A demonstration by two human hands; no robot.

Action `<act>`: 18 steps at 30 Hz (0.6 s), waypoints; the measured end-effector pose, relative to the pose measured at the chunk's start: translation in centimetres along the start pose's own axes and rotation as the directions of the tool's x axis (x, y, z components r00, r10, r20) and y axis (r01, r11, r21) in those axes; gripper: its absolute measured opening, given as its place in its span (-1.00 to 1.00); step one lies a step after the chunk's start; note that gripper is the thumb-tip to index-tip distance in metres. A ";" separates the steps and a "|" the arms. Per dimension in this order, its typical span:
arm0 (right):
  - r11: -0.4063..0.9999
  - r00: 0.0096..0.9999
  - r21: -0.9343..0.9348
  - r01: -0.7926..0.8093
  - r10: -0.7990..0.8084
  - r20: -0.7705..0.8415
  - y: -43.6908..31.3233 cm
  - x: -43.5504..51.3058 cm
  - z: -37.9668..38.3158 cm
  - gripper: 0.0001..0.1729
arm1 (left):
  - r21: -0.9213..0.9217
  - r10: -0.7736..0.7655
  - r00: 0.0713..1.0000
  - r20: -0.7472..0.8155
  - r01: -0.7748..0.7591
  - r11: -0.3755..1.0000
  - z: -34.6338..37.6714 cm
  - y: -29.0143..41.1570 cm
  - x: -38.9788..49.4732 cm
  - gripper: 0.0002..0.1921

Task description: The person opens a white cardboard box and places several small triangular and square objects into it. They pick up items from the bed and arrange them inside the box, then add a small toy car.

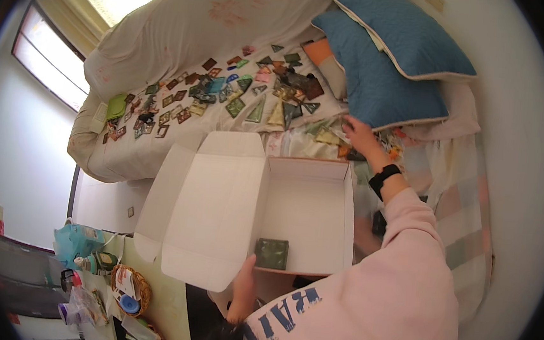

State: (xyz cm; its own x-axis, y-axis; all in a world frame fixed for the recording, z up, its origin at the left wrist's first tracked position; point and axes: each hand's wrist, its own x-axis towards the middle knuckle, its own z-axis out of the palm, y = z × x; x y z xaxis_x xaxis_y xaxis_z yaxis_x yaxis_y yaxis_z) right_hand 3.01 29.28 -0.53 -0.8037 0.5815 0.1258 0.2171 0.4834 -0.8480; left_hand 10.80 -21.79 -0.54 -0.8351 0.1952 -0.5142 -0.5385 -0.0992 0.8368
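Note:
An opened white cardboard box [306, 211] lies before me, its flap lid [214, 204] folded out to the left. In the box's near left corner sits a dark green square packet [271, 254]. My left hand [245, 283] grips the box's near edge where the lid joins, beside that packet. My right hand [361, 138], with a black band on the wrist, is stretched past the box's far right corner, above the sofa seat. Its fingers are apart and I see nothing in them. Close to it lie yellowish pieces [327, 136] and an orange one [344, 151].
Many small flat coloured squares and triangles [235, 107] are spread over the covered sofa [178, 141]. Blue cushions [389, 78] are piled at its right end. At lower left, a table [170, 301] holds a wicker basket [145, 294], a bottle [102, 262] and a light-blue bag [74, 243].

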 end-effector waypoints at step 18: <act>0.676 0.837 0.734 0.066 0.363 -0.409 -4.5 -19.4 -19.9 -0.49 | -0.145 0.007 0.973 0.230 0.027 0.989 4.9 -1.4 5.2 -0.71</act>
State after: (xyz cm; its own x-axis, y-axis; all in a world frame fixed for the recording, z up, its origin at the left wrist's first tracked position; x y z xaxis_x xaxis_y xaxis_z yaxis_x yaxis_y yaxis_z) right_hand 28.67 28.85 11.10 -0.3674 0.9300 0.0084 -0.3126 -0.1150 -0.9429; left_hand 7.82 -15.85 -3.47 -0.7905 0.4136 -0.4516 -0.5718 -0.2343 0.7863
